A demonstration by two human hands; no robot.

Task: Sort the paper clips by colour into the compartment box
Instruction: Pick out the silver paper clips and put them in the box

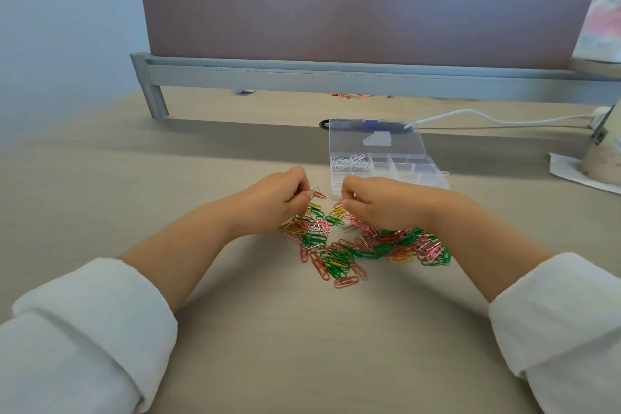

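A heap of red, pink, green, yellow and silver paper clips lies on the desk in front of me. My left hand hovers over the heap's left edge and pinches a red paper clip at its fingertips. My right hand rests curled over the heap's right part, its fingertips pinching a pink clip. Just behind the hands stands the clear compartment box with its lid open backwards. White clips fill its far left compartment.
A grey partition rail and a brown screen run across the back of the desk. A white cable runs to the right behind the box. A paper-wrapped object sits at the right edge. More clips lie beyond the rail.
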